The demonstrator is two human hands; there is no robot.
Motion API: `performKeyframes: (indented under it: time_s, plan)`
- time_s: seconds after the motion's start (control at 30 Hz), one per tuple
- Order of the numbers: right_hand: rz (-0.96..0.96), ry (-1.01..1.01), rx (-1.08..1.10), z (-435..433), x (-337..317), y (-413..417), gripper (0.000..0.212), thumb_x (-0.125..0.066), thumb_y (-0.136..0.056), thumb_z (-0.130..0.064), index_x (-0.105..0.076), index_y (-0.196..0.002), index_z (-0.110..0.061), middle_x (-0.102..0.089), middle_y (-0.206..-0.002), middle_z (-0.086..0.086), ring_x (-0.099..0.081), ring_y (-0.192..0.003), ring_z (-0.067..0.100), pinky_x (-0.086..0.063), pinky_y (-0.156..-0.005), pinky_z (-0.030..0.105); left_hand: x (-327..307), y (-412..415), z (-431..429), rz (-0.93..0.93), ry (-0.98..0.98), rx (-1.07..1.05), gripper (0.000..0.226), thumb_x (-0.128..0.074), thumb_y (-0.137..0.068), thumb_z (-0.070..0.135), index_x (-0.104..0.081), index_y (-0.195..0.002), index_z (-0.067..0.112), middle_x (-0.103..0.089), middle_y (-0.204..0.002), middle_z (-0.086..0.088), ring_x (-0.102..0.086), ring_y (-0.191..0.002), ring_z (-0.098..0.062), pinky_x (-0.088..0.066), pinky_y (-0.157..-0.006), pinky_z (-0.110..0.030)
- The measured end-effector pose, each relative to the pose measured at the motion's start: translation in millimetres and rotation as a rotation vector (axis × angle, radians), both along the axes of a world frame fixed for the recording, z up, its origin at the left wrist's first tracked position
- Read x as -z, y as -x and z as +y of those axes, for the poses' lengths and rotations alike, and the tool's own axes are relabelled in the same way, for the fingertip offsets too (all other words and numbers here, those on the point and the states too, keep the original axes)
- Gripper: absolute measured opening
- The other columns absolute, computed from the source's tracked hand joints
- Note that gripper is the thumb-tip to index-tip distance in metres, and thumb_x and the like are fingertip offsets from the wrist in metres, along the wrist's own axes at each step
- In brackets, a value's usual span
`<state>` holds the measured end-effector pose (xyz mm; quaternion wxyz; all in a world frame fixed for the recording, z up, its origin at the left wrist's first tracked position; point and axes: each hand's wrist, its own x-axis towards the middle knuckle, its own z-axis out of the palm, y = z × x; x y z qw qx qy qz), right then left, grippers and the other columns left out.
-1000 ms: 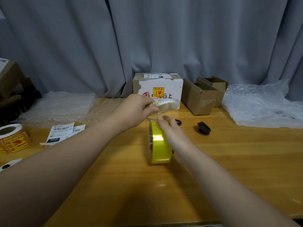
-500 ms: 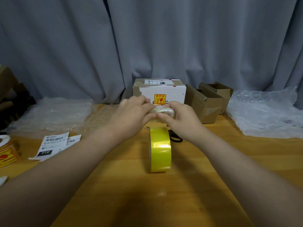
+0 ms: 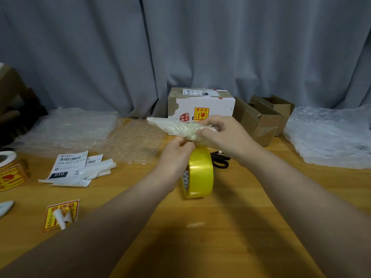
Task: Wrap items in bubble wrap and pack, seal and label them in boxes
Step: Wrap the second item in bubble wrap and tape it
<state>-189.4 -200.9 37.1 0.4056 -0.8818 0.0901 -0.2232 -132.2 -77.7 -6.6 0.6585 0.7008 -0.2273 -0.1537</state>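
A bubble-wrapped bundle (image 3: pixel 172 127) is held mid-air above the bench (image 3: pixel 230 233). The left hand (image 3: pixel 176 152) pinches its lower edge between curled fingers. The right hand (image 3: pixel 222 135) curls its fingers round the right end. At six o'clock stands a yellow tape roll (image 3: pixel 200 173), partly hiding black scissors (image 3: pixel 220 162). Sealed box (image 3: pixel 218 105) at twelve; open cartons (image 3: pixel 261 123) at three.

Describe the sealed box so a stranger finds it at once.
Against the grey curtain, at the middle of the table's far edge, stands the sealed box. Unlike the open brown boxes on its right, it has a white front and a yellow sticker.
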Motion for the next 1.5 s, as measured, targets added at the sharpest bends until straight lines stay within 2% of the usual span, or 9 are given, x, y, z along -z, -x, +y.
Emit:
performKeyframes:
  time_s: [0.13, 0.3, 0.47, 0.67, 0.93, 1.07, 1.23, 1.4, 1.5]
  plan:
    - [0.178, 0.292, 0.033, 7, -20, 1, 0.043, -0.073, -0.074, -0.05, -0.058, -0.096, -0.017, -0.06, -0.086, -0.005, -0.056, -0.081, 0.013, -0.045, -0.068, 0.03, -8, 3, 0, -0.127, -0.068, 0.099, 0.018, -0.049, -0.094, 0.015, -0.061, -0.107, 0.019, -0.064, -0.082, -0.002, -0.06, -0.073, -0.016, -0.049, -0.06, -0.028]
    - [0.218, 0.398, 0.022, 9, -19, -1, 0.033, -0.063, -0.088, -0.039, -0.048, -0.067, -0.019, -0.048, -0.068, -0.003, -0.044, -0.062, 0.011, -0.027, -0.051, 0.024, -15, 2, 6, -0.068, -0.111, 0.128, 0.017, -0.06, -0.09, 0.025, -0.057, -0.106, 0.019, -0.063, -0.094, -0.002, -0.06, -0.078, -0.012, -0.053, -0.066, -0.026]
    - [0.134, 0.401, 0.061, 12, -11, 1, 0.019, -0.053, -0.096, -0.032, -0.046, -0.092, -0.015, -0.051, -0.083, 0.0, -0.048, -0.079, 0.018, -0.031, -0.055, 0.026, -8, 11, 8, 0.017, -0.096, 0.197, 0.023, -0.066, -0.085, 0.018, -0.048, -0.097, 0.025, -0.06, -0.093, -0.008, -0.059, -0.075, -0.018, -0.052, -0.069, -0.033]
    - [0.078, 0.487, 0.087, 16, -21, 6, 0.023, -0.046, -0.098, -0.035, -0.044, -0.091, -0.013, -0.054, -0.083, 0.006, -0.051, -0.076, 0.023, -0.034, -0.062, 0.031, -22, 10, 10, -0.224, -0.125, -0.048, 0.019, -0.046, -0.092, 0.019, -0.052, -0.11, 0.022, -0.055, -0.093, 0.006, -0.052, -0.079, -0.009, -0.039, -0.065, -0.026]
    - [0.235, 0.749, 0.148, 21, -24, 15, 0.022, -0.041, -0.101, -0.036, -0.038, -0.097, -0.015, -0.044, -0.078, 0.001, -0.043, -0.071, 0.02, -0.025, -0.047, 0.026, -23, 13, 20, -0.406, -0.324, 0.047, 0.036, -0.056, -0.091, 0.041, -0.053, -0.123, 0.023, -0.055, -0.108, 0.007, -0.051, -0.099, -0.013, -0.042, -0.08, -0.029]
    - [0.247, 0.661, 0.177, 21, -11, 17, 0.028, -0.046, -0.1, -0.032, -0.045, -0.115, -0.009, -0.049, -0.084, 0.002, -0.046, -0.071, 0.019, -0.025, -0.045, 0.023, -25, 8, 23, -0.531, -0.468, 0.033, 0.029, -0.058, -0.089, 0.043, -0.059, -0.111, 0.023, -0.055, -0.091, 0.006, -0.053, -0.092, -0.017, -0.042, -0.072, -0.029]
    - [0.195, 0.615, 0.252, 26, -10, 15, 0.036, -0.037, -0.101, -0.039, -0.047, -0.115, -0.007, -0.053, -0.086, 0.006, -0.047, -0.072, 0.021, -0.034, -0.057, 0.03, -32, 2, 25, -0.631, -0.659, 0.028, 0.033, -0.055, -0.09, 0.047, -0.058, -0.11, 0.021, -0.059, -0.111, -0.002, -0.053, -0.103, -0.02, -0.042, -0.078, -0.03]
    - [0.249, 0.72, 0.222, 32, -7, 22, 0.025, -0.043, -0.102, -0.021, -0.049, -0.122, -0.007, -0.055, -0.107, 0.012, -0.056, -0.09, 0.026, -0.041, -0.066, 0.031, -35, 1, 25, -0.691, -0.781, 0.052, 0.037, -0.052, -0.09, 0.05, -0.056, -0.114, 0.023, -0.051, -0.116, -0.005, -0.049, -0.095, -0.018, -0.038, -0.074, -0.029]
    - [0.247, 0.638, 0.234, 28, 2, 18, 0.026, -0.046, -0.101, -0.024, -0.049, -0.12, -0.007, -0.052, -0.096, 0.008, -0.048, -0.08, 0.021, -0.038, -0.062, 0.03, -31, 2, 25, -0.742, -0.857, 0.055, 0.042, -0.049, -0.09, 0.053, -0.056, -0.118, 0.023, -0.046, -0.118, -0.005, -0.05, -0.1, -0.021, -0.037, -0.076, -0.028]
